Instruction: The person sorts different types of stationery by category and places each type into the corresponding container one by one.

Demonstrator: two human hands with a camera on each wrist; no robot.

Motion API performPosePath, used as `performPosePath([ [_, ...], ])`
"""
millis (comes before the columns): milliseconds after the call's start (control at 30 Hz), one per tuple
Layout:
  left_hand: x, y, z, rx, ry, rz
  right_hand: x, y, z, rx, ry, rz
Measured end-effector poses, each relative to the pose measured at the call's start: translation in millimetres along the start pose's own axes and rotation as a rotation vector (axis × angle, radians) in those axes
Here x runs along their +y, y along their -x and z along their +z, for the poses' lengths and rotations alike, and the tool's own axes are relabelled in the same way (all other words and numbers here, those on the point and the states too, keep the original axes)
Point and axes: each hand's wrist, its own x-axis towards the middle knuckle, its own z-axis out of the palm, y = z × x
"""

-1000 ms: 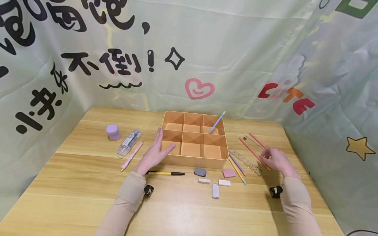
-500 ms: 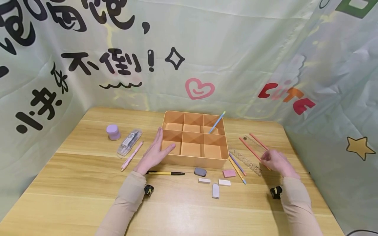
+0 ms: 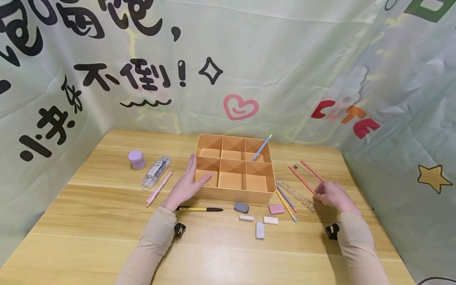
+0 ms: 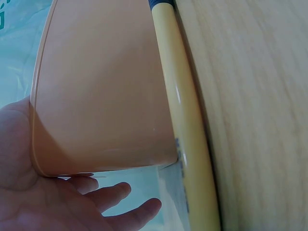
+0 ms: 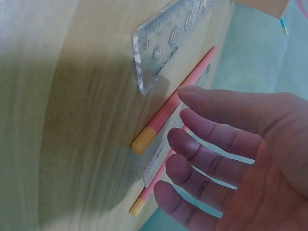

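Note:
My left hand lies against the left side of an orange six-compartment organizer box, fingers extended and thumb over its front-left rim. In the left wrist view, a yellow pen lies by the box. My right hand hovers low over two pink pencils at the right. In the right wrist view, the thumb tip is at the nearer pink pencil, which lies on the table; the fingers are loosely bent. Contact is unclear. The farther pink pencil and a clear ruler lie beyond it.
A blue pencil leans in the back-right compartment. Another clear ruler, a yellow pencil, a purple pencil and several erasers, one pink, lie nearby. Leftward are a purple jar, clear case and pink pen.
My right hand has shifted very slightly right and toward me, then stayed almost still over the pink pencils. The left hand and the box have not moved.

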Motion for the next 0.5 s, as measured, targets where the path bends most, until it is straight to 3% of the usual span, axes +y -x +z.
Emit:
performPosePath([
  [500, 0.1, 0.2, -0.5, -0.009, 0.002, -0.004, 0.3, -5.9, 4.3, 0.0, 0.042, 0.002],
])
